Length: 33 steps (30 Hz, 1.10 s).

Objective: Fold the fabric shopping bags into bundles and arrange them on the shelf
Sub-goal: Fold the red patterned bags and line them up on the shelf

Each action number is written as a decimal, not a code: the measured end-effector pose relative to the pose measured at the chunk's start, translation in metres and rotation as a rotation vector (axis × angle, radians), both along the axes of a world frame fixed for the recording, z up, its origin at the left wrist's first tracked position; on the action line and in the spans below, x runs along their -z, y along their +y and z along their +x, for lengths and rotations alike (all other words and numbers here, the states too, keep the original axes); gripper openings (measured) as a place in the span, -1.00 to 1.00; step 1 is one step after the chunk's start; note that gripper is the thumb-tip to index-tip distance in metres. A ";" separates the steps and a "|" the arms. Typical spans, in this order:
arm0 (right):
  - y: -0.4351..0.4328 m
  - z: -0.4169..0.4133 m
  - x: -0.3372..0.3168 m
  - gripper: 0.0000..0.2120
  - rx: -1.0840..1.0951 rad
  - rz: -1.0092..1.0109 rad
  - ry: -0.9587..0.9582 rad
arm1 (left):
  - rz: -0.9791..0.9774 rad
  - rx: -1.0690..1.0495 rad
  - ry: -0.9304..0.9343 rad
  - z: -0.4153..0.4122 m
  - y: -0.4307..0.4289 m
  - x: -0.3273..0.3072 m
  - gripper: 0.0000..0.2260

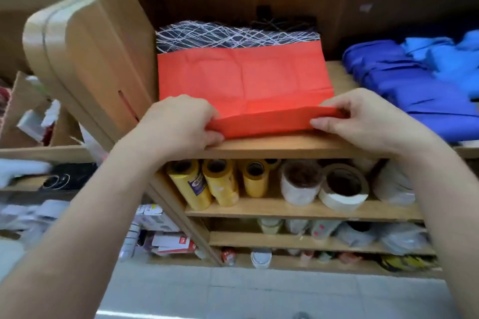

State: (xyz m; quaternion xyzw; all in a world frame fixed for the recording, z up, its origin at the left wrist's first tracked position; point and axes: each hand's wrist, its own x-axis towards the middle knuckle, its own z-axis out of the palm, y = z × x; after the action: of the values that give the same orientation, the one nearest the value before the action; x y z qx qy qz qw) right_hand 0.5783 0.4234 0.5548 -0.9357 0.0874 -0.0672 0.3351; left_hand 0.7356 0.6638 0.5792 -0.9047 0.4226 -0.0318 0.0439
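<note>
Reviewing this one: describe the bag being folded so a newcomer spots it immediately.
Find the wooden shelf above the yellow rolls. The red bag lies flat on it, its near edge turned up and pinched by the left hand and the right hand. It is the only plain red piece: a black bag with white scribbles lies behind it, blue bags to its right.

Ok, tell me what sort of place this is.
Probably a small shop or stockroom: the wooden shelf carries a red fabric bag and folded blue fabric bags, with yellow rolls and a tape roll lined up underneath.
</note>
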 end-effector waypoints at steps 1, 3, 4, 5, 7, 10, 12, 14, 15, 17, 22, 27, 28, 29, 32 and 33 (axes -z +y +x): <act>-0.001 0.002 0.003 -0.90 0.073 0.026 -0.071 | -0.049 -0.035 0.146 0.008 0.005 -0.006 -0.84; -0.002 0.003 0.008 -0.90 0.157 0.055 -0.138 | -0.229 -0.128 0.451 0.016 0.018 -0.009 -0.88; -0.004 0.005 0.011 -0.95 0.207 0.045 -0.166 | -0.352 -0.176 0.595 0.017 0.022 -0.006 -0.89; -0.004 0.009 0.015 -0.93 0.268 0.018 -0.189 | -0.488 -0.220 0.700 0.017 0.024 0.000 -0.89; -0.001 0.017 0.023 -0.77 0.409 -0.031 -0.235 | -0.697 -0.316 0.656 0.016 0.022 0.019 -0.83; 0.008 0.025 0.028 -0.60 0.460 -0.199 -0.269 | -0.622 -0.354 0.162 0.018 0.017 0.044 -0.61; 0.011 0.026 0.030 -0.46 0.445 -0.289 -0.217 | -0.530 -0.235 -0.034 0.018 0.016 0.050 -0.50; 0.011 0.025 0.031 -0.44 0.412 -0.381 -0.189 | -0.432 -0.024 -0.189 0.021 0.015 0.051 -0.58; 0.012 0.026 0.031 -0.50 0.358 -0.469 -0.186 | -0.347 0.067 -0.184 0.025 0.016 0.051 -0.63; 0.012 0.028 0.029 -0.65 0.222 -0.625 -0.126 | -0.145 0.132 0.050 0.029 0.019 0.051 -0.48; 0.007 0.020 0.021 -0.13 -0.023 -0.553 0.277 | -0.024 0.142 0.171 0.032 0.032 0.056 -0.19; -0.001 0.006 0.007 -0.32 -0.123 -0.446 0.256 | -0.263 0.157 0.339 0.030 0.049 0.044 -0.35; -0.003 0.003 0.007 -0.40 -0.117 -0.336 0.210 | -0.301 0.134 0.378 0.029 0.053 0.040 -0.38; -0.004 -0.001 0.007 -0.50 -0.087 -0.207 0.143 | -0.352 0.096 0.421 0.028 0.056 0.037 -0.42; -0.006 -0.012 0.014 -0.68 0.082 0.046 -0.118 | -0.677 -0.060 0.619 0.020 0.061 0.027 -0.69; -0.006 -0.014 0.016 -0.68 0.129 0.098 -0.167 | -0.816 -0.105 0.675 0.017 0.062 0.027 -0.77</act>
State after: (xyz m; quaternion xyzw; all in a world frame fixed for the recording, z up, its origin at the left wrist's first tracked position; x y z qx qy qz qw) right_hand 0.5641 0.4170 0.5392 -0.9017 0.1225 -0.1617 0.3818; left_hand 0.7523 0.7262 0.5526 -0.8280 0.3205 0.1016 -0.4487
